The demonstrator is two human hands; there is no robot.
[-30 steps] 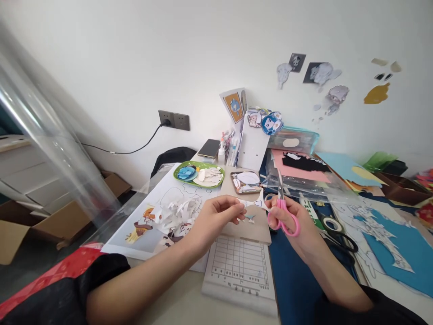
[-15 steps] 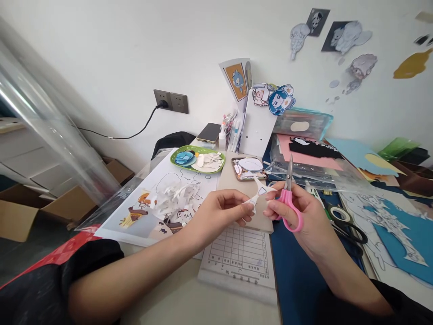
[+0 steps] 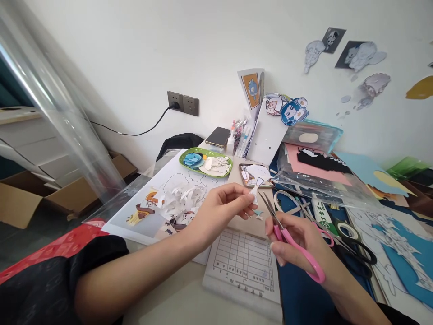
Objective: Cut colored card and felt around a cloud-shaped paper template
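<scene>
Between the thumb and fingers of my left hand (image 3: 233, 201) is pinched a small white paper cutout (image 3: 257, 186) with a dark outline drawn on it. My right hand (image 3: 297, 243) grips pink-handled scissors (image 3: 287, 239), their slightly parted blades pointing up and left, just right of the paper and apart from it. A form pad (image 3: 243, 266) with a printed grid lies below the hands. Behind the paper sits a small tray (image 3: 241, 174) of cut paper pieces. A small scrap (image 3: 258, 214) lies beneath the left fingertips.
A green tray (image 3: 189, 174) holds blue and white paper pieces. White paper strips (image 3: 184, 198) are heaped on a printed sheet (image 3: 117, 221) at left. Black-handled scissors (image 3: 368, 250), a tape roll (image 3: 348, 229) and a glue tube (image 3: 320, 212) lie at right. A phone (image 3: 218, 136) rests at the back.
The scissors have moved down and right, away from the paper, and their blades have parted. The paper cutout looks smaller, with a side strip gone. The view has shifted slightly left and up.
</scene>
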